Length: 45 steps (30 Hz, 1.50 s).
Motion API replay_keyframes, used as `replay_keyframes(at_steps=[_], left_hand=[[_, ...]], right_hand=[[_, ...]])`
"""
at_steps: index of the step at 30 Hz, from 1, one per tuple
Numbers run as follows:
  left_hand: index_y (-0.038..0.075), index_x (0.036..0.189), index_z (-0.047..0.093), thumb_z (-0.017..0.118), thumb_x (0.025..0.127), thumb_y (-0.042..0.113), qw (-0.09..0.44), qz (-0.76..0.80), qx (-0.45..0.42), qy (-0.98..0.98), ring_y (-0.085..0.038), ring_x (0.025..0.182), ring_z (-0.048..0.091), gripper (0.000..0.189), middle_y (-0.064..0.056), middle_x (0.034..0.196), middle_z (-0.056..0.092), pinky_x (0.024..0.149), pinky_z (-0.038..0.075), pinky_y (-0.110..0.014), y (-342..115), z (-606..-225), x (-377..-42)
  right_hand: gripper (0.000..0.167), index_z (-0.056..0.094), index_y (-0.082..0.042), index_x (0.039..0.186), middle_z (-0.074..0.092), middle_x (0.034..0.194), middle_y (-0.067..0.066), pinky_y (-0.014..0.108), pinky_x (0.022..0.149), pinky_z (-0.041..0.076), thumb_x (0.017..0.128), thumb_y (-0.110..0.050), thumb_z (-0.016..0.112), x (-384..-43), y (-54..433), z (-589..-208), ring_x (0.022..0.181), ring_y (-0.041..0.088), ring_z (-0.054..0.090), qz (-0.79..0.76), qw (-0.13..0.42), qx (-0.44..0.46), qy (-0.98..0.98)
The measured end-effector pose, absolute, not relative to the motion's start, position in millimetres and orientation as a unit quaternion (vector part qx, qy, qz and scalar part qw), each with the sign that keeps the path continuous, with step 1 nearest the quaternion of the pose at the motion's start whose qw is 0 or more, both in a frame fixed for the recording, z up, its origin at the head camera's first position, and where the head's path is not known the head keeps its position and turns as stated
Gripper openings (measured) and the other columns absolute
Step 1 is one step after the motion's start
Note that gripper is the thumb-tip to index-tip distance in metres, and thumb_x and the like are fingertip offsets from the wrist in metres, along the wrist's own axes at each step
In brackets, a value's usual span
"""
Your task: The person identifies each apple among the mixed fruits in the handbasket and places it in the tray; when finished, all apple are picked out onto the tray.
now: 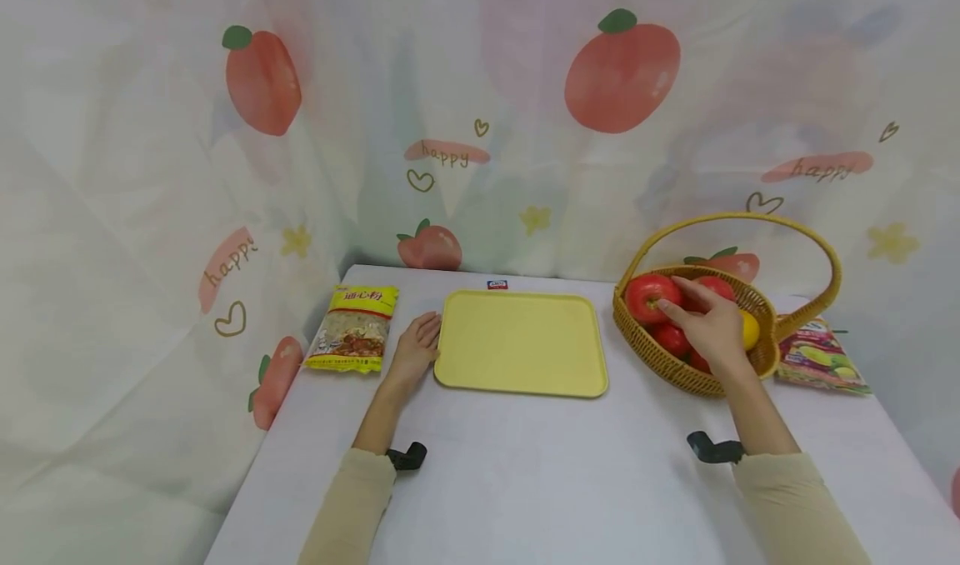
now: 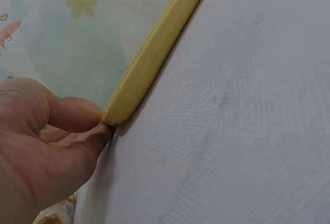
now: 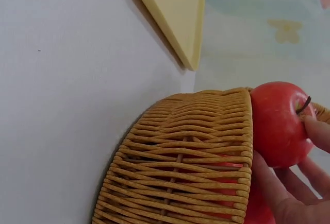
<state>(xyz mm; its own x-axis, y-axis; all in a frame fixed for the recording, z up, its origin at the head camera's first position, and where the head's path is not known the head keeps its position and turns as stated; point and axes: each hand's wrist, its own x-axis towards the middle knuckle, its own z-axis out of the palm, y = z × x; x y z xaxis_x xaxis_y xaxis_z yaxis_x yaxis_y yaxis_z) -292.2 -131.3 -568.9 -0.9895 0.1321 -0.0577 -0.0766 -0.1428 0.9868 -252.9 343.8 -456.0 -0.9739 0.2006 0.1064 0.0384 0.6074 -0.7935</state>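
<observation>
A yellow rectangular tray lies on the white table. At its left edge, my left hand pinches the rim between thumb and fingers, as the left wrist view shows. My right hand reaches over a wicker basket and grips a red apple at the basket's left side. The thumb lies near the apple's stem in the right wrist view, with fingers around its side. More red apples and a yellow fruit, partly hidden by my hand, sit in the basket.
Left of the tray lies a yellow-topped food bag. Another colourful packet is partly behind the basket on the right. A small blue-and-red packet rests behind the tray. The basket's tall handle arches over the fruit.
</observation>
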Motion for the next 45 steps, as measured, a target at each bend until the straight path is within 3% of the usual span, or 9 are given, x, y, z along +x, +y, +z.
replay_keyframes(at_steps=[4,7,9,13,18,22,38,45], left_hand=[[-0.001,0.158,0.035,0.043,0.09,-0.03,0.063,0.759,0.014,0.648,-0.03,0.153,0.034,0.075,-0.021,0.162,0.038,0.125,0.032,-0.037,-131,-571,-294],[0.0,0.157,0.037,0.044,0.09,-0.03,0.062,0.762,0.008,0.644,-0.029,0.153,0.036,0.073,-0.02,0.161,0.039,0.124,0.033,-0.036,-131,-571,-295],[0.0,0.156,0.037,0.044,0.09,-0.03,0.062,0.764,0.006,0.643,-0.029,0.153,0.036,0.073,-0.02,0.161,0.04,0.124,0.033,-0.036,-130,-570,-295],[-0.002,0.157,0.036,0.043,0.09,-0.031,0.059,0.768,0.006,0.637,-0.029,0.153,0.035,0.073,-0.021,0.162,0.039,0.124,0.033,-0.036,-131,-572,-295],[-0.003,0.158,0.034,0.044,0.092,-0.029,0.058,0.773,0.008,0.632,-0.03,0.153,0.036,0.072,-0.021,0.162,0.038,0.124,0.033,-0.036,-132,-574,-295],[-0.001,0.158,0.034,0.045,0.092,-0.029,0.06,0.772,0.002,0.633,-0.029,0.152,0.036,0.072,-0.021,0.162,0.039,0.124,0.034,-0.036,-133,-573,-295],[-0.001,0.159,0.031,0.044,0.091,-0.03,0.061,0.781,-0.007,0.622,-0.03,0.153,0.036,0.074,-0.02,0.162,0.039,0.124,0.033,-0.038,-132,-572,-294],[-0.002,0.157,0.033,0.044,0.092,-0.03,0.062,0.787,-0.007,0.614,-0.031,0.153,0.035,0.072,-0.021,0.162,0.039,0.125,0.032,-0.039,-132,-571,-294]], right_hand=[[0.07,0.048,-0.019,0.158,0.046,0.16,0.017,0.046,0.113,0.048,0.098,-0.05,0.067,-252,342,-455,0.12,0.013,0.067,0.482,0.075,-0.084,-0.869],[0.069,0.047,-0.017,0.158,0.045,0.159,0.021,0.03,0.097,0.056,0.098,-0.042,0.069,-252,341,-454,0.094,-0.006,0.07,0.53,0.066,-0.089,-0.841],[0.069,0.047,-0.016,0.158,0.045,0.158,0.022,0.024,0.087,0.059,0.097,-0.037,0.071,-253,340,-453,0.092,-0.01,0.068,0.564,0.064,-0.089,-0.819],[0.072,0.046,-0.013,0.158,0.047,0.154,0.02,0.027,0.082,0.062,0.095,-0.03,0.076,-253,338,-450,0.091,-0.005,0.071,0.633,0.057,-0.089,-0.767],[0.075,0.045,-0.007,0.158,0.06,0.132,0.004,0.03,0.08,0.063,0.093,-0.023,0.078,-248,336,-442,0.09,0.005,0.076,0.714,0.034,-0.074,-0.695],[0.076,0.044,-0.009,0.158,0.064,0.119,-0.007,0.029,0.082,0.062,0.093,-0.025,0.079,-244,330,-433,0.09,0.006,0.076,0.724,0.011,-0.073,-0.686],[0.075,0.043,-0.009,0.159,0.061,0.121,-0.004,0.028,0.085,0.062,0.096,-0.037,0.074,-253,294,-421,0.089,0.007,0.076,0.654,-0.016,-0.058,-0.754],[0.072,0.043,-0.005,0.158,0.061,0.126,0.001,0.033,0.087,0.062,0.098,-0.033,0.073,-263,277,-424,0.09,0.011,0.077,0.659,-0.022,-0.043,-0.751]])
